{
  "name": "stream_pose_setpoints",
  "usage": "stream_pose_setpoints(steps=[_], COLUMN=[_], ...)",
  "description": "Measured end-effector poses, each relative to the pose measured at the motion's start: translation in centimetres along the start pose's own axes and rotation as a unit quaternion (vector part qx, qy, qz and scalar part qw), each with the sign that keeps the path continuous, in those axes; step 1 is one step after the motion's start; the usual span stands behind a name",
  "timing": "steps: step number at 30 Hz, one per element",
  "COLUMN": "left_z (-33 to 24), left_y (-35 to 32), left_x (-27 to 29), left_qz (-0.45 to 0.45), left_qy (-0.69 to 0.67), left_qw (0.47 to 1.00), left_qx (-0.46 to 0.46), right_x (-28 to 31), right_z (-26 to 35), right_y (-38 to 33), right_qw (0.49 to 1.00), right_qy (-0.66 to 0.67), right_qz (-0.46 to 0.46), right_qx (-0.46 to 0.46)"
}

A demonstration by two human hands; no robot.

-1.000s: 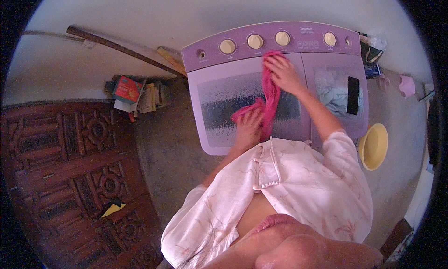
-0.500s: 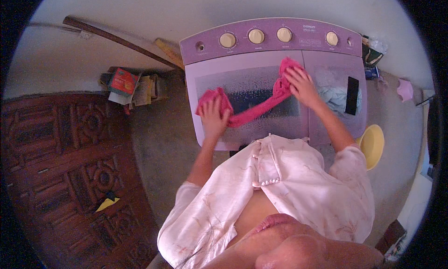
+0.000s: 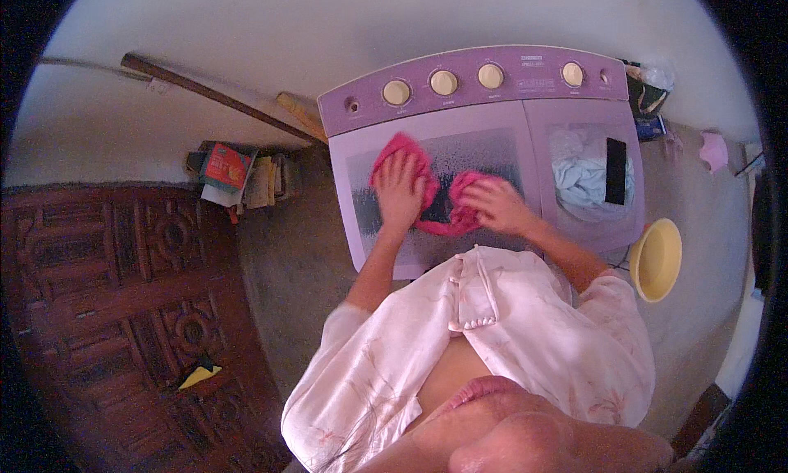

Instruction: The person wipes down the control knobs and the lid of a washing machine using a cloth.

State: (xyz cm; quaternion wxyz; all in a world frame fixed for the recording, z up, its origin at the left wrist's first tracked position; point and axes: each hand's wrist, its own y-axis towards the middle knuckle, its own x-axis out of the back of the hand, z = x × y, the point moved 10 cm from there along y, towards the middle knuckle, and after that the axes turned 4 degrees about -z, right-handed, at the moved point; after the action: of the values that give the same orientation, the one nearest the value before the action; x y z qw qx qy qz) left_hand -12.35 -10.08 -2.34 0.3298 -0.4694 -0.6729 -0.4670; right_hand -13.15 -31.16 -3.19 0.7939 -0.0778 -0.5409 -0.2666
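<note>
The pink cloth (image 3: pixel 427 194) is lying on the lid of the purple washing machine (image 3: pixel 476 144), at about 12 o'clock from the person. Half a second ago it was stretched out long between the two hands. Now it is bunching up, because the hands are coming closer together.

The left hand (image 3: pixel 400 195) is pressing flat and open on the left part of the cloth. The right hand (image 3: pixel 494 206) is curling its fingers round the right end and is gripping it.

The lid under the cloth is looking wet and speckled, so the wiping is going on over the middle of it.

At 2 o'clock, a yellow bowl (image 3: pixel 655 259) is sitting on the floor beside the machine. The other tub is holding pale clothes (image 3: pixel 579 177).
</note>
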Motion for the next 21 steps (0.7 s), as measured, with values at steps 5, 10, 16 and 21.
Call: stream_pose_setpoints(steps=[5, 10, 16, 21], left_z=[0.4, -10.5, -9.5, 3.6], left_y=[-8.5, -10.1, -9.3, -9.2], left_x=[0.9, -5.3, -4.2, 1.8], left_qz=[0.067, 0.120, 0.147, 0.071], left_qy=[0.058, -0.077, -0.114, -0.021], left_qw=[0.996, 0.982, 0.976, 0.997], left_qx=[0.018, -0.124, -0.116, 0.035], right_x=[7.0, 1.7, -2.7, 4.2], right_z=[-10.9, -4.5, 3.3, -9.0], right_y=[1.1, 15.0, 13.7, 3.4], right_qw=[0.980, 0.993, 0.994, 0.987], right_qy=[-0.063, -0.034, 0.021, -0.036], right_qz=[-0.154, -0.111, -0.034, -0.122], right_qx=[-0.111, -0.012, 0.097, -0.101])
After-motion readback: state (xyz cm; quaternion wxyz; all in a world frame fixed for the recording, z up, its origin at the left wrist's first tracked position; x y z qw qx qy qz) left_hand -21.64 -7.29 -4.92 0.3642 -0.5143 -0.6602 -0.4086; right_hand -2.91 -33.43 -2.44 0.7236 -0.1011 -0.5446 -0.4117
